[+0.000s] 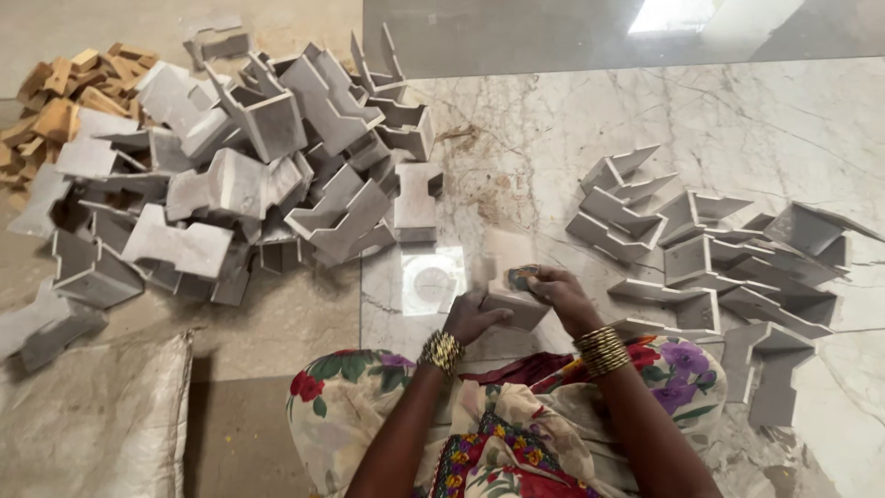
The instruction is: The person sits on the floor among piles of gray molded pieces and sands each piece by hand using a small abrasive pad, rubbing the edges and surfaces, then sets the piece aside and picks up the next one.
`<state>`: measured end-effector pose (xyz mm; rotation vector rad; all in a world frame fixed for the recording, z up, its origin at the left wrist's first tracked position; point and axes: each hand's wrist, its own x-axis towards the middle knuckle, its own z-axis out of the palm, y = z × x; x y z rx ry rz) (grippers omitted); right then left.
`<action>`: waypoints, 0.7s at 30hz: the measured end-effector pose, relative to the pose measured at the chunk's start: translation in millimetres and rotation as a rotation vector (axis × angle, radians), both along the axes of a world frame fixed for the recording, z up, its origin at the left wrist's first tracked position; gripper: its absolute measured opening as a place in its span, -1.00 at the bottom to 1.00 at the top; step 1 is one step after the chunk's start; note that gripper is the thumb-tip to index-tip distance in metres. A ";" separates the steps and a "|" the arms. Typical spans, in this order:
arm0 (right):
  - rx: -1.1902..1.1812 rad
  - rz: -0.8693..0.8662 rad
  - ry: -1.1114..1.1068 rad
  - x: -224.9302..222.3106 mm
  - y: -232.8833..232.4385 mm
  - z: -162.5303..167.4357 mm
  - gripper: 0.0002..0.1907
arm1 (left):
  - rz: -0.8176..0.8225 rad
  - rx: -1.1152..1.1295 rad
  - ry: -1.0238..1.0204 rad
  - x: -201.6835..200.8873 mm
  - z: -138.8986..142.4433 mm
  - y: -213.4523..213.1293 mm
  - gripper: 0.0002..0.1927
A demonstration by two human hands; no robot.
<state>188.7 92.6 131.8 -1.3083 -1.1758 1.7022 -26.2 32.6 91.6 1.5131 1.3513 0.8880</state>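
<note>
We see the left hand [472,316] gripping a grey block [516,309] on the marble floor [553,148]; right hand [553,288] presses a small pad [524,277] on it. Block may slip, scraping fingers.

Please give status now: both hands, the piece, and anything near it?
Left hand steadies grey piece. Right hand presses small pad on it. Grey pieces piled left.

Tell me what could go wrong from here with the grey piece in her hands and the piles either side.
1. The left hand grips the grey bracket piece only at one end while the right hand presses a small dark pad on it; it could slip.
2. The heaped pile of grey pieces looks loosely stacked and might slide towards her.
</note>
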 end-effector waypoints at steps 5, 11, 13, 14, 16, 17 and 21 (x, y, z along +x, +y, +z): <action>0.821 -0.261 -0.812 -10.6 4.4 -4.7 -0.91 | 0.227 -0.151 -0.501 30.2 -54.7 -10.7 -0.55; 1.091 0.123 -1.061 -43.8 -52.2 -36.3 -0.70 | 0.289 -0.200 -0.449 49.5 -91.7 0.4 -0.53; 1.176 0.184 -1.031 -47.9 -76.5 -42.1 -0.65 | 0.264 -0.152 -0.287 49.1 -97.1 -3.8 -0.58; 1.207 0.226 -0.999 -48.5 -85.3 -43.3 -0.67 | 0.256 -0.145 -0.191 45.8 -101.5 -8.1 -0.55; 1.230 0.320 -0.965 -49.7 -90.5 -43.3 -0.67 | 0.273 -0.172 -0.134 39.9 -106.9 -18.4 -0.49; 1.230 0.371 -0.966 -51.0 -86.4 -42.4 -0.66 | 0.300 -0.197 -0.175 37.1 -109.1 -21.7 -0.45; 1.422 0.422 -1.021 -69.9 -34.0 -37.6 -0.63 | 0.200 -0.171 -0.195 27.3 -113.0 -16.3 -0.16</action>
